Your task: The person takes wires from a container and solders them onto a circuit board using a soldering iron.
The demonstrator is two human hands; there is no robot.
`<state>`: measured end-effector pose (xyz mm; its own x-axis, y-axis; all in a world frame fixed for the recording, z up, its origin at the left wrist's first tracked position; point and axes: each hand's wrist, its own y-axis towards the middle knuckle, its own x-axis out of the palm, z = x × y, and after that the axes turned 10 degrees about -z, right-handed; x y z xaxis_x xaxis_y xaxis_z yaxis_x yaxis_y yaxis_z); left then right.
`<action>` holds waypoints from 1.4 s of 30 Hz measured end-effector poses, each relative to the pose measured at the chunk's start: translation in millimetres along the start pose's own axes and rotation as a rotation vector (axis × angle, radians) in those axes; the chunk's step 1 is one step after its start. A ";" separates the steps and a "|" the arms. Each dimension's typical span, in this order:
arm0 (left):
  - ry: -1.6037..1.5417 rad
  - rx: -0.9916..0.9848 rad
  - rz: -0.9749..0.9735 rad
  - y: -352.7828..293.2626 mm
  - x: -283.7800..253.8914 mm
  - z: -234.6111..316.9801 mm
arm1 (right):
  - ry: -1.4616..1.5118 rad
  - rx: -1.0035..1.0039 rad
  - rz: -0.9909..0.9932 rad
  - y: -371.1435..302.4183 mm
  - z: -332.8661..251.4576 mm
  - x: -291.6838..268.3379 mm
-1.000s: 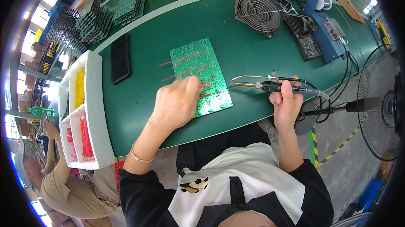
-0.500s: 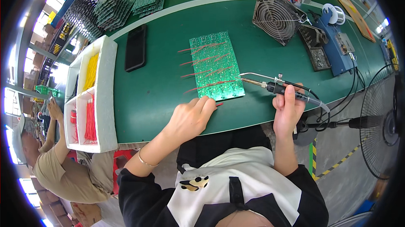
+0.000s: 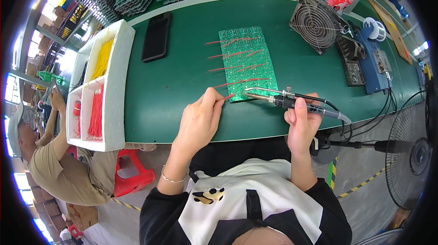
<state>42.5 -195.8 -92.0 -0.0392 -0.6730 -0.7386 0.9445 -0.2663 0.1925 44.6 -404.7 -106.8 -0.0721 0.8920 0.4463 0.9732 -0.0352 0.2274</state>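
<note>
The green circuit-board panel [image 3: 244, 44] lies flat on the green table [image 3: 191, 69] in front of the person, its long side running away from the body. Red wires [image 3: 219, 56] lie across it, their ends overhanging its left edge. At its near edge the left hand [image 3: 199, 119] pinches a short red wire end [image 3: 229, 97] between thumb and forefinger. The right hand [image 3: 303, 124] grips a soldering iron [image 3: 285, 102], fingers wrapped around its handle and thumb on top; the iron's tip and curved metal tube reach over the board's near end, close to the pinched wire, but I cannot tell whether they touch. Further left are a black phone [image 3: 156, 37] and a white foam box [image 3: 125, 40] holding yellow wires [image 3: 102, 58] and red ones in separate compartments. At right, a square fan [image 3: 315, 24] stands near a blue soldering station [image 3: 376, 65]
</note>
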 end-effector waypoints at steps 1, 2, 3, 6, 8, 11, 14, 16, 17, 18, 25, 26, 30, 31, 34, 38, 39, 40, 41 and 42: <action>-0.003 -0.004 -0.001 -1.8 1.4 -0.3 | -0.019 0.005 -0.006 -0.7 1.3 0.5; 0.009 0.000 0.000 -3.7 2.8 0.4 | -0.021 0.009 -0.009 -1.2 2.1 -0.6; 0.019 0.005 0.001 -5.1 3.8 0.6 | -0.020 -0.006 0.004 -2.5 3.0 -2.6; 0.044 0.008 0.002 -8.9 3.3 -0.3 | -0.026 -0.028 0.032 -4.8 5.0 -3.5; 0.055 0.003 -0.004 -8.2 3.1 0.3 | -0.033 -0.039 0.049 -5.0 5.7 -3.1; 0.041 0.001 -0.002 -7.3 4.0 -1.3 | -0.041 -0.009 0.025 -4.1 3.9 -1.0; 0.016 -0.004 -0.001 -6.5 4.5 -2.2 | 0.000 0.040 0.069 -5.1 4.0 5.7; 0.017 -0.011 -0.006 -6.7 3.9 -2.1 | -0.068 0.009 0.031 -6.7 6.0 9.0; -0.009 -0.011 -0.003 -6.8 2.8 -2.3 | -0.071 0.011 0.034 -6.6 6.5 7.7; -0.035 -0.012 0.000 -6.9 2.1 -2.4 | -0.074 0.005 0.039 -5.9 7.4 5.4; -0.040 -0.010 -0.008 -6.7 2.6 -3.2 | -0.086 0.000 0.046 -6.2 6.9 6.5; -0.038 -0.002 -0.003 -6.6 2.9 -4.0 | -0.087 0.001 0.046 -6.2 7.1 6.3; -0.026 -0.001 -0.004 -6.6 2.8 -3.0 | -0.059 -0.003 0.036 -6.9 7.6 5.0; -0.026 -0.001 -0.004 -6.6 2.9 -3.0 | -0.059 -0.004 0.035 -7.1 7.6 4.8; -0.029 -0.006 -0.004 -6.8 3.0 -3.0 | -0.078 0.002 0.047 -7.1 5.6 7.7; -0.008 0.001 0.013 -6.6 4.1 -3.0 | -0.083 -0.001 0.049 -7.3 5.6 7.8; -0.006 -0.001 0.014 -6.6 4.3 -3.2 | -0.080 0.000 0.046 -7.3 5.9 7.7; -0.006 -0.002 0.014 -6.5 4.5 -3.1 | -0.077 0.002 0.044 -7.3 6.2 7.5; -0.005 -0.006 0.015 -6.4 4.5 -2.7 | -0.077 0.002 0.043 -7.3 6.5 7.4; -0.005 -0.010 0.017 -6.3 4.5 -2.4 | -0.080 -0.001 0.043 -7.3 6.8 7.4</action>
<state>37.1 -195.4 -98.1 -0.0246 -0.6808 -0.7321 0.9483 -0.2477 0.1984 38.5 -394.8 -111.1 -0.0121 0.9226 0.3856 0.9747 -0.0752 0.2105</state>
